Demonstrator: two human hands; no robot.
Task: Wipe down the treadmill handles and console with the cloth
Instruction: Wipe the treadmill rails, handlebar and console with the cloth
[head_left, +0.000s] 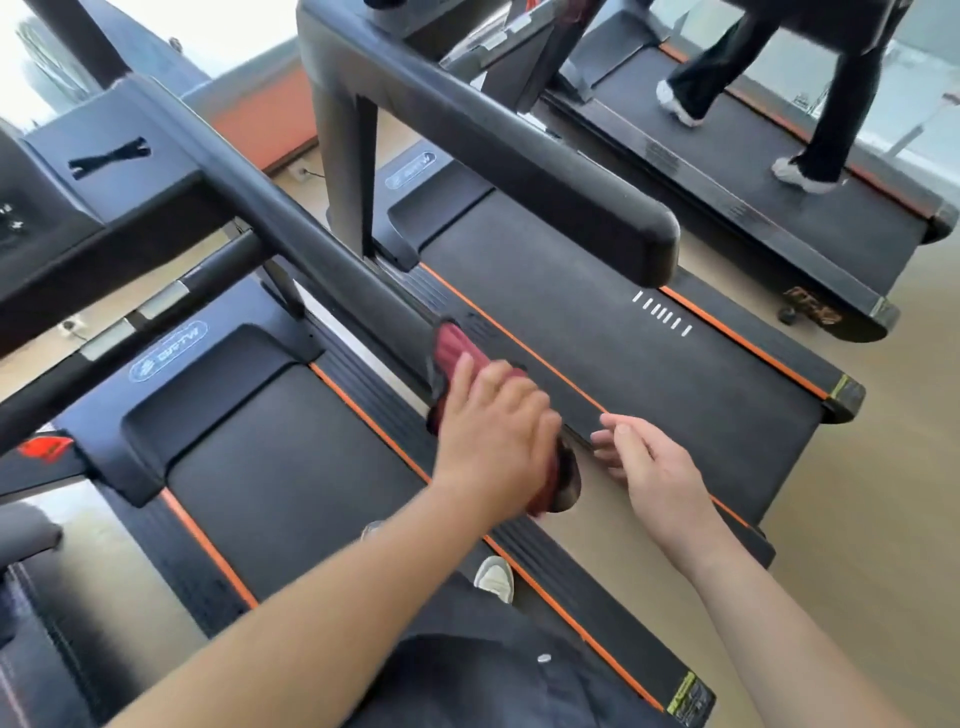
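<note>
Three treadmills stand side by side here, each belt edged in orange. At the far left is the nearest treadmill (291, 457), with its dark console (130, 208) up top and one long black handle (322, 249) running down from it toward the person cleaning. There is one cloth (453, 348), dark red, wrapped over the near end of that handle. The left hand (493, 431) lies on top of it, fingers curled round cloth and handle together. Just to the right, the right hand (654, 473) hangs close to the handle's tip, fingers loosely spread and holding nothing; whether it touches the tip I cannot tell. Beyond the two hands sits the middle treadmill (597, 322), its own thick rail (519, 156) jutting over the belt. On the third treadmill (769, 208), far right, another person (841, 93) in dark trousers walks in two white shoes (800, 176).
</note>
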